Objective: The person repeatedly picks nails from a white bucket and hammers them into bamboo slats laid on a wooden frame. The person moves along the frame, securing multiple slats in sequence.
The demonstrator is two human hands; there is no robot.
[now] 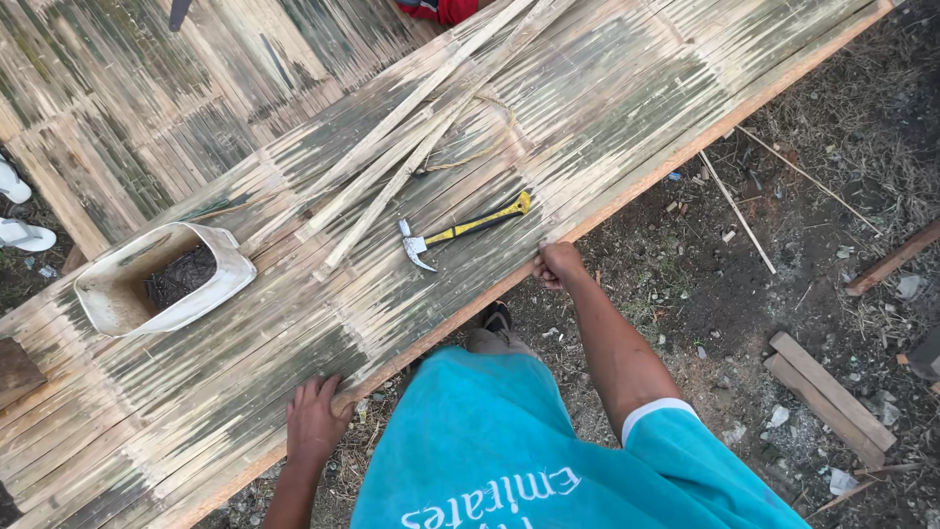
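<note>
A long panel of flattened bamboo [607,108] runs diagonally across the view, edged by a wooden batten. My left hand [315,419] grips that near edge at the lower left. My right hand [558,264] is closed on the same edge further right. A claw hammer [460,231] with a yellow and black handle lies on the panel just beyond my right hand. Several loose bamboo strips [411,137] lie across the panel behind the hammer.
A cut-open white plastic jug [162,277] holding dark nails rests on the panel at left. A second bamboo panel [127,88] lies behind. Wooden offcuts [827,392] and sticks lie on the dirt at right. White sandals [20,211] are at the left edge.
</note>
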